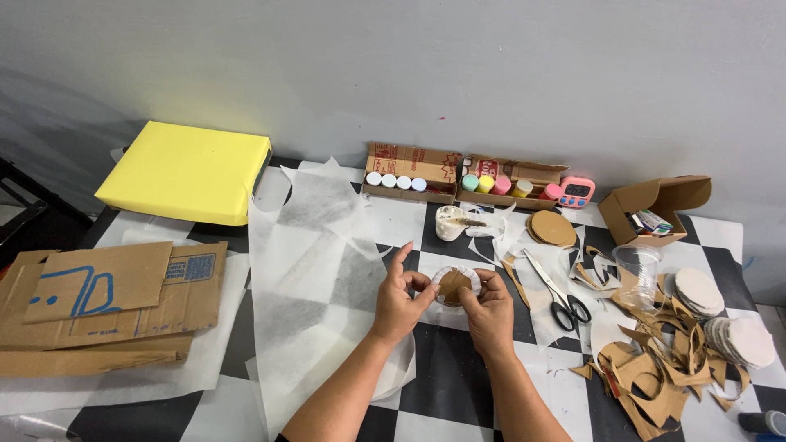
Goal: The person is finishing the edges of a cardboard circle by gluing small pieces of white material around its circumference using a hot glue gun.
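Both hands meet over the middle of the checkered table and hold one small round cardboard disc (pixel 453 286) wrapped in white paper. My left hand (pixel 399 298) grips its left edge, index finger raised. My right hand (pixel 488 304) pinches its right edge. White paper folds up around the disc's rim. A large sheet of thin white paper (pixel 315 270) lies under and left of the hands.
Scissors (pixel 561 298) lie just right of the hands. Cardboard scraps (pixel 655 368), white discs (pixel 698 290), a clear cup (pixel 637 270) and brown discs (pixel 551 227) sit right. Paint-pot boxes (pixel 409 173), a pink timer (pixel 576 191), a yellow block (pixel 188 170) and flat cardboard (pixel 106 299) are also around.
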